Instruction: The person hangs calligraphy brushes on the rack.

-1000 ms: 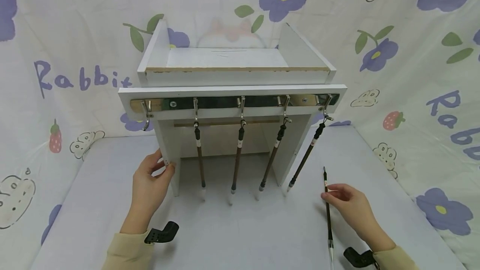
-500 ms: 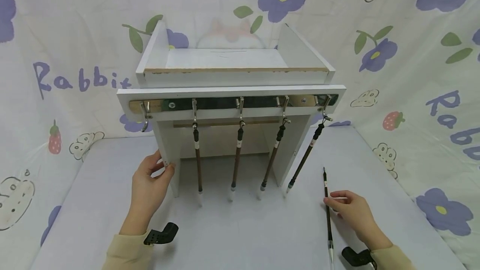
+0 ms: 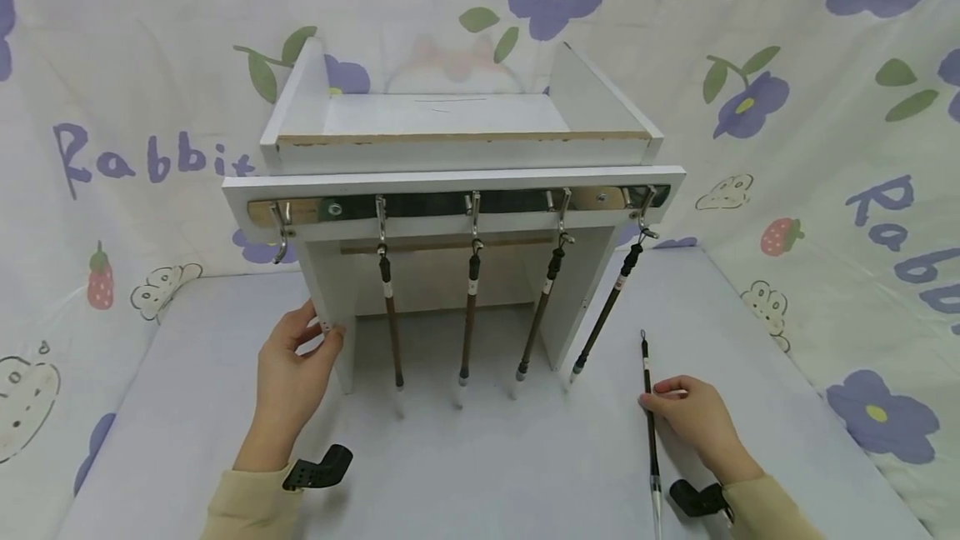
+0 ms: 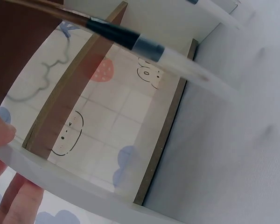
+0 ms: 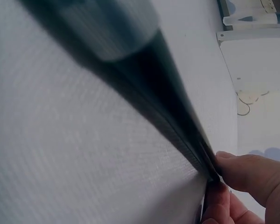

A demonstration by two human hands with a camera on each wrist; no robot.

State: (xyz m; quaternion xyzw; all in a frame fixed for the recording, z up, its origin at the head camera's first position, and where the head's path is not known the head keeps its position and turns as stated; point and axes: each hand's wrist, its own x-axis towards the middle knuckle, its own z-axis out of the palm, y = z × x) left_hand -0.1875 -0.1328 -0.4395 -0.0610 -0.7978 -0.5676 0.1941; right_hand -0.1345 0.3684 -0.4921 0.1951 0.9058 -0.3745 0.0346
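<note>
My right hand [image 3: 693, 419] pinches the dark shaft of a calligraphy brush [image 3: 651, 440] beside the white rack. The brush lies lengthwise, its hanging loop at the far end and its clear-capped tip toward me. In the right wrist view, thumb and fingers [image 5: 242, 170] meet on the shaft, close over the white surface. My left hand [image 3: 292, 382] grips the front edge of the left side panel of the white rack [image 3: 330, 319]. The left wrist view has the thumb [image 4: 2, 130] on the inner face and the other fingers outside.
Several capped brushes [image 3: 468, 319] hang from metal hooks on the rack's front rail [image 3: 450, 182]; the leftmost hook [image 3: 280, 233] carries none. An open-topped tray section [image 3: 450, 115] forms the rack's top. A patterned cloth [image 3: 750, 40] stands behind the white table [image 3: 480, 473].
My right hand has moved slightly toward me along the brush, and its fingers have closed in on the shaft. The hanging brushes sway a little. My left hand keeps its place on the panel.
</note>
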